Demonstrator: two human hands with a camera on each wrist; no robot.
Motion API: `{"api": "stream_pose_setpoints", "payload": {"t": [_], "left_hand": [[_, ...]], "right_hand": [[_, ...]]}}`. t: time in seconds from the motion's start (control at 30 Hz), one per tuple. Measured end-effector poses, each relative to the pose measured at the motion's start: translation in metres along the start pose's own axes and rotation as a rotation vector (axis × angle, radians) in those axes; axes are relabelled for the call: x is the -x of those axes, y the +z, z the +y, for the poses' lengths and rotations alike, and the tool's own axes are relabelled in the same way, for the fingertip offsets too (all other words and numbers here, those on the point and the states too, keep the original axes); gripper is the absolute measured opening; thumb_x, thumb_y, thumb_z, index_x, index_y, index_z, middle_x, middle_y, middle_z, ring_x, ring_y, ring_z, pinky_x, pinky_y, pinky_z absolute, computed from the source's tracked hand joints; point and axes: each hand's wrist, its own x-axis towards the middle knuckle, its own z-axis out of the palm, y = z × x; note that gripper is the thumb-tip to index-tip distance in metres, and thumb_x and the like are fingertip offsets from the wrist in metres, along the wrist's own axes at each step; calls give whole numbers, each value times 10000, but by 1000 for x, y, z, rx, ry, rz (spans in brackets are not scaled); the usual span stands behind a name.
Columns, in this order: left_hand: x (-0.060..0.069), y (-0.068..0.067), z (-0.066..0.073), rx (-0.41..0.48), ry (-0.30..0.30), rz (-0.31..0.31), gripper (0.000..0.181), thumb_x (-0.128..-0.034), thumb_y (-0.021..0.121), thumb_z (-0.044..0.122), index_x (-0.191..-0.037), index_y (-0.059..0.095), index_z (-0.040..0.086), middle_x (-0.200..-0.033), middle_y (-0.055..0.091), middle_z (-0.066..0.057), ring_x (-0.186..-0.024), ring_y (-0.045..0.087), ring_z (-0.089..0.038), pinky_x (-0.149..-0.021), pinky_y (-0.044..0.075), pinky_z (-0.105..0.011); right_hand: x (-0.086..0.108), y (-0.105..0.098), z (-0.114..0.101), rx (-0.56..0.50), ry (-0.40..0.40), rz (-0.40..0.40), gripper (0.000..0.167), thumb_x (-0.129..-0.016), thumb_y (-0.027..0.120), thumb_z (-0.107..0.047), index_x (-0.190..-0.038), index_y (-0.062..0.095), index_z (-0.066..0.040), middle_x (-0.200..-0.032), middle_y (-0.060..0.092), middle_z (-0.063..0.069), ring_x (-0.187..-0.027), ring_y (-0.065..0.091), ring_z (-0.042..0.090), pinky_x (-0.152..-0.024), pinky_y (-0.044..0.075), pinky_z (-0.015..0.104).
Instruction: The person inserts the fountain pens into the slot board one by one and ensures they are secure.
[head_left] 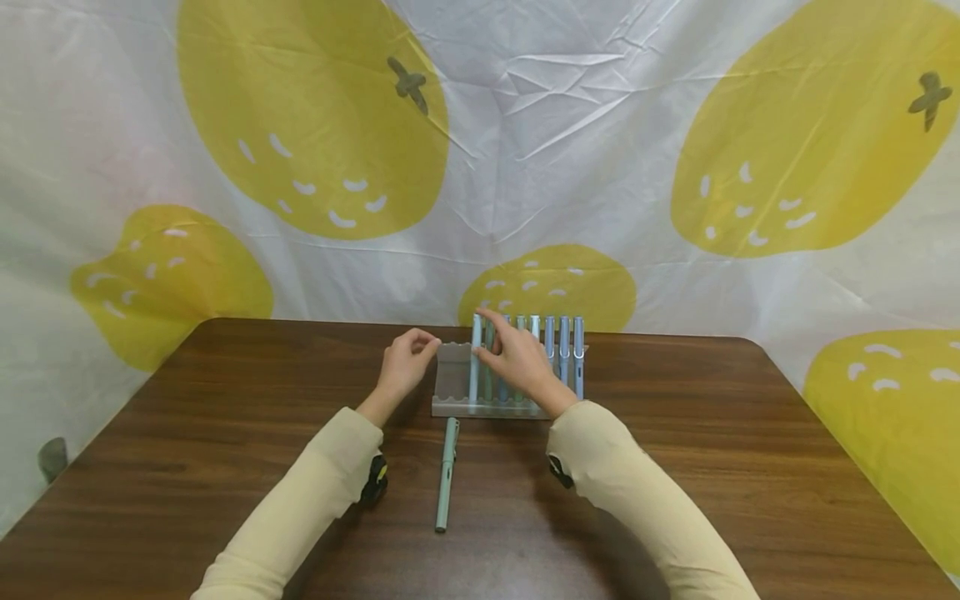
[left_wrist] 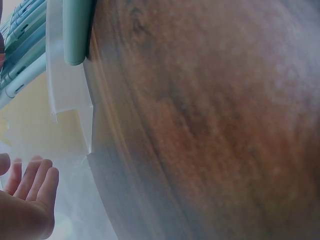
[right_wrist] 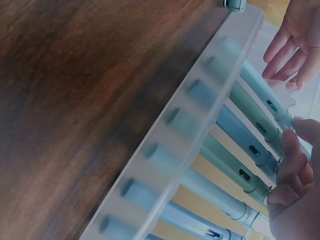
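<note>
A clear pen rack (head_left: 452,379) stands on the table, several capped pens leaning upright in its slots. My left hand (head_left: 405,364) is at its upper left corner, pinching the edge between thumb and fingertips. My right hand (head_left: 519,354) is over the pens, thumb and index finger on the upper part of the leftmost one, a light blue pen (head_left: 475,375). In the right wrist view, that light blue pen (right_wrist: 260,87) sits in its slot, its upper end partly hidden by the fingers. A green pen (head_left: 446,479) lies on the table before the rack.
The wooden table (head_left: 300,467) ends at a hanging cloth (head_left: 360,275) with yellow fruit prints close behind the rack. Blue pens (head_left: 578,358) fill the rack's right end. Bare slots are at its left end.
</note>
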Motion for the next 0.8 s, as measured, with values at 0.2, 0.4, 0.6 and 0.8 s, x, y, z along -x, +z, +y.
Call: {"api": "stream_pose_setpoints", "payload": {"t": [0.2, 0.4, 0.6, 0.8], "left_hand": [[0, 0, 1, -8, -2, 3, 202, -865, 572, 201, -913, 610, 8, -938, 636, -142, -912, 586, -258, -788, 442, -379], [0, 0, 1, -3, -6, 0, 210, -867, 569, 209, -916, 611, 9, -941, 636, -140, -915, 584, -255, -792, 440, -373], [0, -1, 2, -7, 0, 7, 208, -867, 568, 200, -917, 611, 2, -942, 635, -148, -917, 584, -264, -795, 438, -378], [1, -1, 3, -7, -5, 3, 209, -869, 565, 194, -925, 609, -2, -958, 629, -155, -930, 580, -272, -801, 437, -384]], "right_hand": [[-2, 0, -1, 11, 25, -22, 558, -840, 602, -263, -1338, 358, -198, -565, 480, -45, -419, 423, 116, -370, 334, 246], [-4, 0, -4, 40, 47, -39, 562, -840, 602, -267, -1341, 356, -200, -541, 478, -37, -399, 416, 124, -353, 306, 236], [-6, -1, -5, 72, 43, -39, 566, -837, 607, -270, -1339, 359, -194, -539, 475, -40, -395, 413, 119, -348, 296, 229], [-3, -2, -5, 55, 11, -17, 566, -826, 622, -251, -1330, 374, -178, -533, 471, -42, -392, 413, 116, -350, 316, 239]]}}
